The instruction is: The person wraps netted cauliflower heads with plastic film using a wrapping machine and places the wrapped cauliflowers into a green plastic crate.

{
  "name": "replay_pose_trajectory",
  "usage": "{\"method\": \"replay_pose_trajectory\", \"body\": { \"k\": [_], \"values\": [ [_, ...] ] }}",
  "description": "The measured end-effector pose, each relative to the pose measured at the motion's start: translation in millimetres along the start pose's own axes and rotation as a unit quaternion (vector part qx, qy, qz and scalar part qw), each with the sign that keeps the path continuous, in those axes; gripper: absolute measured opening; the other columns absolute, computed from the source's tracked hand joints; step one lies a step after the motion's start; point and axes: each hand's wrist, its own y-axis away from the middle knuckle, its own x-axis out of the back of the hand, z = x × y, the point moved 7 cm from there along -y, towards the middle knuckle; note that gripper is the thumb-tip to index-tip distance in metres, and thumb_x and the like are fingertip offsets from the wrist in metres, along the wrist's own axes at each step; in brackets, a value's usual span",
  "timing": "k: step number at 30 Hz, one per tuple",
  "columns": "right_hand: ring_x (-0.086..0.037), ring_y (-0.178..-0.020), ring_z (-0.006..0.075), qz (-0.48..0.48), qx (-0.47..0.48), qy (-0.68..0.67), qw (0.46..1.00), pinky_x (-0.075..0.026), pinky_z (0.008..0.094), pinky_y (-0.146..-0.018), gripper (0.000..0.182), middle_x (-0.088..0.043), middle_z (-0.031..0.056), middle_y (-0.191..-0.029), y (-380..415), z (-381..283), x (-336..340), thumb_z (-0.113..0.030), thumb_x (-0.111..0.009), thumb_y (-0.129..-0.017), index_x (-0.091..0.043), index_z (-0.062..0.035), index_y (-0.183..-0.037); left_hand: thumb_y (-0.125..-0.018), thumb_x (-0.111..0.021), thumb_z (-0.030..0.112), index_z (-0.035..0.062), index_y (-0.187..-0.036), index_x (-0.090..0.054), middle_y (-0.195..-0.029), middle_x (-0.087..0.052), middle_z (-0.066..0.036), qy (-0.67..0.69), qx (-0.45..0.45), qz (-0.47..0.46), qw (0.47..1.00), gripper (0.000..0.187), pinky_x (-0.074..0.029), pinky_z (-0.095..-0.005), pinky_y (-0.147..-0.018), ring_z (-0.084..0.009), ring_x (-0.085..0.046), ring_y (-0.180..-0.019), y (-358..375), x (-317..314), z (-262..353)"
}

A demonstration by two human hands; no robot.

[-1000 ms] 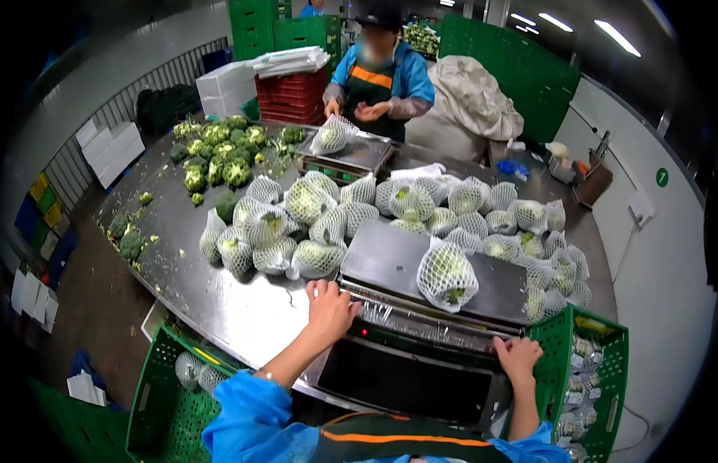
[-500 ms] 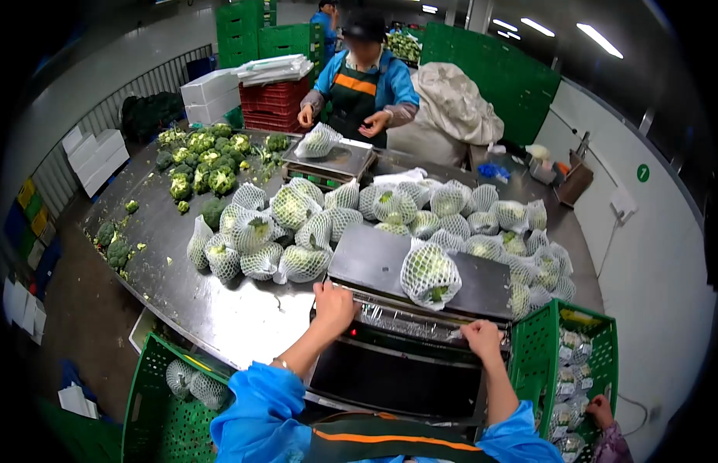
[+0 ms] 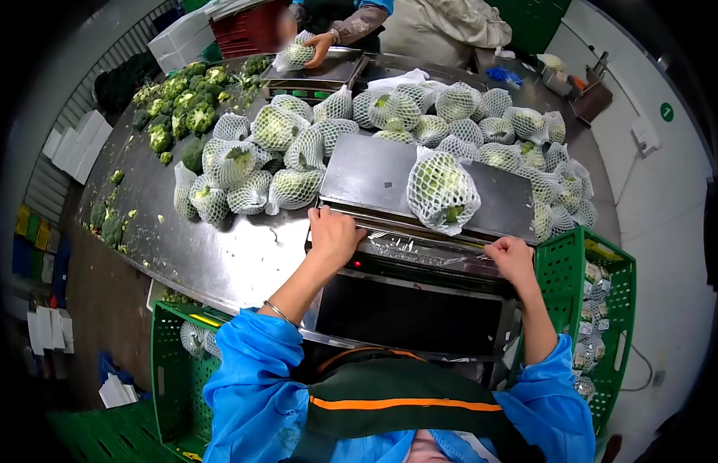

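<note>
At the front of a wrapping machine, my left hand (image 3: 333, 235) is closed on the left end of a strip of clear plastic film (image 3: 421, 251). The right end of that film is pinched by my right hand (image 3: 513, 258), with the strip lying between the two. Just behind it, a netted broccoli head (image 3: 442, 189) in a white foam sleeve rests on the machine's metal top plate (image 3: 359, 171). Below the film is a dark flat panel (image 3: 409, 315), and a red light glows beside my left hand.
Several netted heads (image 3: 293, 187) crowd around the plate. Loose broccoli (image 3: 198, 117) lies at the back left. Green crates stand left (image 3: 167, 386) and right (image 3: 625, 309). Across the table, a co-worker's hand (image 3: 320, 48) holds a netted head (image 3: 296, 54) over a scale (image 3: 316, 71).
The view has tilted down. My hands stay at the film, with the right fingers more curled. The co-worker has taken hold of the netted head on the scale. Another person's hand at the right crate has gone.
</note>
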Motion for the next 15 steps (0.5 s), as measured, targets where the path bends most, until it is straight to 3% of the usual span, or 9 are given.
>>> {"method": "replay_pose_trajectory", "body": {
  "k": [3,5,7,9,11,13,14,15],
  "values": [
    [-0.052,-0.058,0.0119,-0.042,-0.051,-0.142,0.988,-0.035,0.0240,-0.057,0.021,-0.055,0.0047,-0.056,16,18,-8,-0.024,-0.067,-0.067,-0.063,-0.0027,-0.067,-0.073,-0.063,0.029,0.0021,-0.060,-0.060,-0.060,-0.057,-0.009,0.285,0.115,-0.140,0.941,0.030,-0.037,-0.0329,-0.067,-0.0204,-0.053,-0.069,1,-10,-24],
    [-0.047,-0.059,0.0078,-0.052,-0.088,-0.311,0.945,-0.033,0.0200,-0.056,0.018,-0.052,0.0006,-0.058,47,32,-8,-0.016,-0.069,-0.065,-0.060,-0.0013,-0.063,-0.078,-0.057,0.023,0.0036,-0.065,-0.061,-0.062,-0.055,-0.004,0.459,0.202,-0.232,0.834,0.024,-0.039,-0.0303,-0.067,-0.0165,-0.050,-0.066,28,8,-36],
    [-0.044,-0.058,0.0078,-0.032,-0.023,-0.361,0.932,-0.033,0.0212,-0.054,0.016,-0.049,-0.0011,-0.060,74,29,21,-0.012,-0.068,-0.066,-0.057,-0.0015,-0.061,-0.084,-0.052,0.023,0.0038,-0.069,-0.056,-0.066,-0.052,-0.003,0.595,0.198,-0.238,0.742,0.025,-0.037,-0.0235,-0.067,-0.0129,-0.047,-0.067,48,24,-39],
    [-0.042,-0.059,0.0073,0.046,0.105,-0.413,0.904,-0.032,0.0211,-0.053,0.014,-0.046,0.0007,-0.061,78,-10,84,-0.010,-0.066,-0.067,-0.057,-0.0017,-0.061,-0.089,-0.046,0.022,0.0045,-0.072,-0.053,-0.071,-0.056,-0.006,0.741,0.048,-0.249,0.622,0.025,-0.037,-0.0236,-0.067,-0.0134,-0.046,-0.067,31,92,-18],
    [-0.044,-0.059,0.0087,0.067,0.192,-0.484,0.851,-0.033,0.0211,-0.054,0.011,-0.049,0.0014,-0.066,55,-40,132,-0.011,-0.064,-0.073,-0.059,-0.0011,-0.070,-0.088,-0.044,0.014,0.0054,-0.067,-0.047,-0.068,-0.054,-0.007,0.717,-0.024,-0.117,0.687,0.023,-0.040,-0.0299,-0.069,-0.0154,-0.051,-0.067,-18,146,-8],
    [-0.047,-0.063,0.0099,0.152,0.083,-0.605,0.777,-0.035,0.0198,-0.058,0.013,-0.053,0.0024,-0.076,-12,-12,137,-0.013,-0.059,-0.080,-0.058,-0.0001,-0.078,-0.089,-0.039,0.012,0.0026,-0.081,-0.053,-0.079,-0.058,-0.011,0.607,-0.052,-0.024,0.792,0.018,-0.041,-0.0351,-0.077,-0.0205,-0.053,-0.076,-77,163,-8],
    [-0.048,-0.067,0.0121,0.133,0.091,-0.567,0.808,-0.038,0.0217,-0.062,0.013,-0.055,0.0031,-0.081,-54,-9,123,-0.012,-0.056,-0.083,-0.058,0.0005,-0.085,-0.087,-0.039,0.008,0.0043,-0.092,-0.052,-0.090,-0.058,-0.010,0.457,-0.125,0.016,0.881,0.015,-0.039,-0.0375,-0.082,-0.0221,-0.054,-0.085,-107,157,-1],
    [-0.050,-0.072,0.0143,0.117,0.100,-0.528,0.835,-0.040,0.0235,-0.066,0.015,-0.057,0.0038,-0.087,-92,2,99,-0.012,-0.053,-0.086,-0.057,0.0011,-0.091,-0.085,-0.039,0.004,0.0061,-0.104,-0.052,-0.102,-0.058,-0.010,0.288,-0.193,0.059,0.936,0.023,-0.038,-0.0399,-0.086,-0.0237,-0.054,-0.095,-130,134,5]
  ]
}}
